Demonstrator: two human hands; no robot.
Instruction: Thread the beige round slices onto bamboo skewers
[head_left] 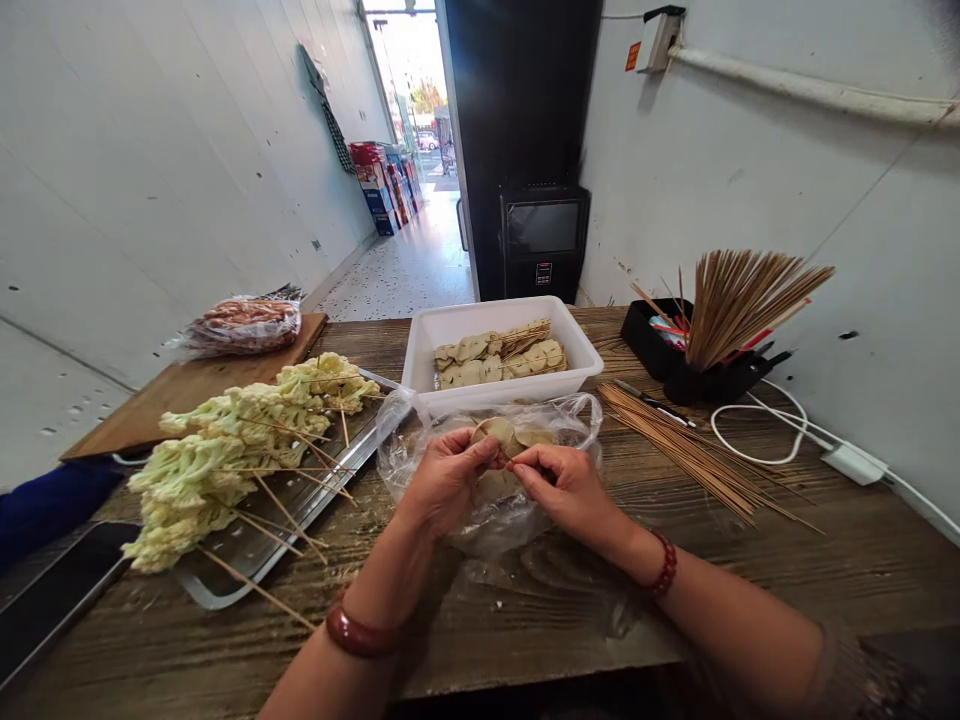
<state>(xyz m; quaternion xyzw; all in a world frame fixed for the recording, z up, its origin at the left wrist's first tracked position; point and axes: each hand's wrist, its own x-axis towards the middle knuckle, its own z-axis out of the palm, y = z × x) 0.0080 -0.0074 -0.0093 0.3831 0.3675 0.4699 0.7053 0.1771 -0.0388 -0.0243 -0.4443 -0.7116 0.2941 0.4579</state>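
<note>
My left hand point(444, 480) is closed on a thin, round, pale tan slice point(496, 430), thumb on top. Close beside it, my right hand point(564, 492) is pinched shut, its fingertips almost meeting the left ones at the slice's lower edge; what lies between them is too small to make out. Under both hands spreads a clear plastic bag point(487, 525) with more such slices point(536, 438) at its mouth. Just behind the bag, a white plastic tub point(420, 365) holds rows of similar slices threaded on skewers point(502, 372).
Skewered cauliflower point(217, 450) lies on a metal tray point(289, 530) at left, near a cutting board point(124, 410) bearing a bagged food point(244, 325) and a phone point(64, 590). Loose bamboo skewers point(686, 450), a black holder of skewers point(701, 385) and a white cable point(757, 460) are at right.
</note>
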